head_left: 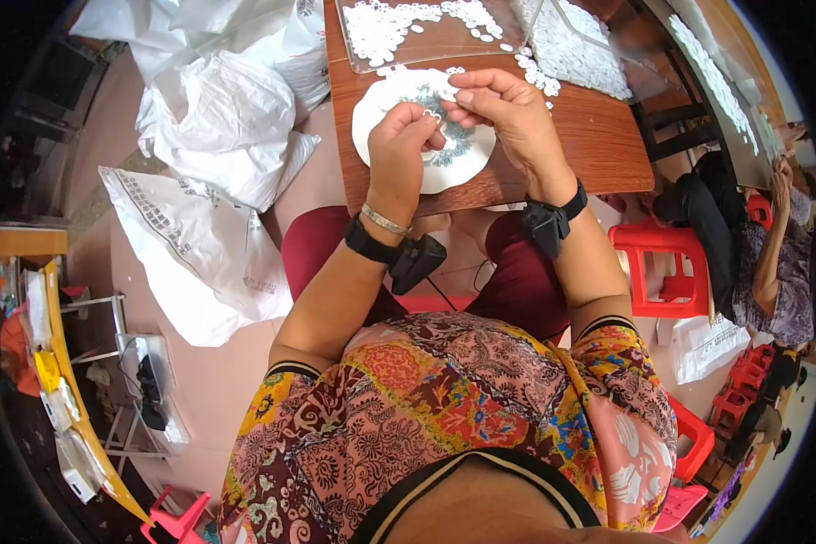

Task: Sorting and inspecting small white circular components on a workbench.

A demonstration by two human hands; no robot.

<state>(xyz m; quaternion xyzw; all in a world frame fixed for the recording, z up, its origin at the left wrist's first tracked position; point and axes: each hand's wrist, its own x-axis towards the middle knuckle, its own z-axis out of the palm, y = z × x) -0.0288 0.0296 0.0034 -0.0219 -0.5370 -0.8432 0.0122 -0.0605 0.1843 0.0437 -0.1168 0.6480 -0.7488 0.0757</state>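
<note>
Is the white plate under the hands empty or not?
Not empty: small grey pieces lie on the plate, partly hidden by the left hand and right hand.

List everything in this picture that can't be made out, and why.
All in the head view:
- Small white piece between the left hand and right hand: too small, partly covered by fingers.
- White plate: both hands cover part; its grey detail is too fine to read.
- Clear tray: far side cut off by the upper edge.
- White plastic sack: its plastic hides any contents.
</note>
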